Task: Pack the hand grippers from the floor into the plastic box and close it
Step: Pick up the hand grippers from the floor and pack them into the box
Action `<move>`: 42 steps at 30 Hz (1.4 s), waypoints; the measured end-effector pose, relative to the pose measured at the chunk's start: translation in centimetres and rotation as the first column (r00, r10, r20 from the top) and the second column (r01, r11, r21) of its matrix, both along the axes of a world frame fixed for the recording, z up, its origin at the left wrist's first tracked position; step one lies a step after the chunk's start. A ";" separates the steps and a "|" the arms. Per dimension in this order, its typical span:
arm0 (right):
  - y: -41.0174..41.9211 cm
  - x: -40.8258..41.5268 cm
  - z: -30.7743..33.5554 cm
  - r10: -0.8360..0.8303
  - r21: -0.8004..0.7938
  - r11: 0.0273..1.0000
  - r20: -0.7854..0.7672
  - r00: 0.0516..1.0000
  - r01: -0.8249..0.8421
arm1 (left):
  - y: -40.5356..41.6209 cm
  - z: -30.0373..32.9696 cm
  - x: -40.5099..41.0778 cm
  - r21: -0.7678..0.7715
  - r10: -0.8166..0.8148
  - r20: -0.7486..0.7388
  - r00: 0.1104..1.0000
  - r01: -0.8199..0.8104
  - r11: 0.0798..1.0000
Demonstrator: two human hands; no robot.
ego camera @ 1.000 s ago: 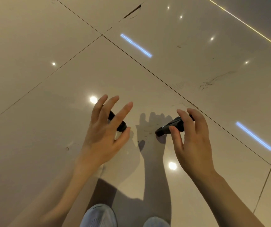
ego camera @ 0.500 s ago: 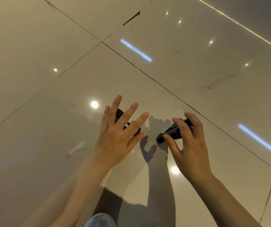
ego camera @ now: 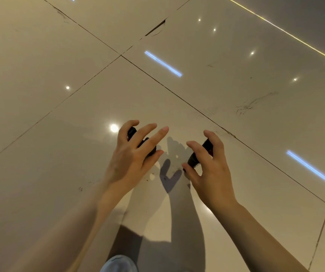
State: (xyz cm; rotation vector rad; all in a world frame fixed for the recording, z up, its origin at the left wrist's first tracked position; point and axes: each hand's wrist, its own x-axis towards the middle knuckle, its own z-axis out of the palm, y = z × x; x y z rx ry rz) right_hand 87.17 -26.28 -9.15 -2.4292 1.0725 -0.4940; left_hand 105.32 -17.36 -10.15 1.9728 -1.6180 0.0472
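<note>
Left hand (ego camera: 132, 154) grips one black hand gripper (ego camera: 150, 150), mostly hidden under fingers. Right hand (ego camera: 210, 169) pinches second hand gripper (ego camera: 196, 160), its lower end toward 7 o'clock, above floor (ego camera: 59, 134).

The floor (ego camera: 236, 61) is glossy beige tile, cut by dark grout lines that cross well beyond the fingers (ego camera: 149, 128) of the left hand; one joint runs on just past the fingers of the right hand, and a chipped tile edge (ego camera: 155, 29) shows farther out still. Round and bar-shaped ceiling lights reflect in the polish, one bright spot (ego camera: 114, 128) just left of the left fingers, and dark scuff marks (ego camera: 250, 105) lie beyond the right ones. Shadows of the hands and arms (ego camera: 170, 179) fall on the tile between and below the fingers, with small specks of grit beside them.
</note>
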 end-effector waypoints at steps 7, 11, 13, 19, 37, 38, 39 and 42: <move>1.7 -2.3 4.1 0.051 -0.020 0.998 -0.052 0.997 -0.052 | 3.9 4.3 -1.9 0.056 -0.052 -0.133 0.990 0.060 0.997; 3.8 -4.9 9.9 0.083 -0.005 0.996 -0.058 0.995 -0.084 | 6.6 9.7 -4.6 0.034 -0.046 -0.133 0.990 0.051 0.998; 5.4 -6.5 13.7 0.082 0.008 0.997 -0.041 0.996 -0.082 | 8.3 13.4 -6.1 0.028 -0.047 -0.096 0.994 0.050 0.998; 12.2 -13.1 27.1 0.142 0.013 0.990 0.069 0.987 -0.144 | 14.9 27.5 -12.8 -0.015 -0.053 -0.068 0.996 0.052 0.999; 28.7 -41.3 41.5 -0.087 -0.055 0.990 0.484 0.870 0.129 | 25.8 42.8 -41.1 -0.124 -0.373 0.036 0.927 0.375 0.919; 29.4 -43.1 40.6 -0.124 -0.038 0.985 0.508 0.853 0.166 | 25.8 42.5 -42.8 -0.119 -0.390 0.025 0.920 0.391 0.913; 30.1 -45.2 39.7 -0.184 -0.013 0.974 0.538 0.823 0.226 | 25.8 42.4 -44.5 -0.111 -0.411 0.015 0.912 0.410 0.905; 31.8 -51.5 37.7 -0.365 0.062 0.916 0.533 0.763 0.396 | 25.7 42.0 -49.5 -0.094 -0.482 -0.004 0.876 0.479 0.873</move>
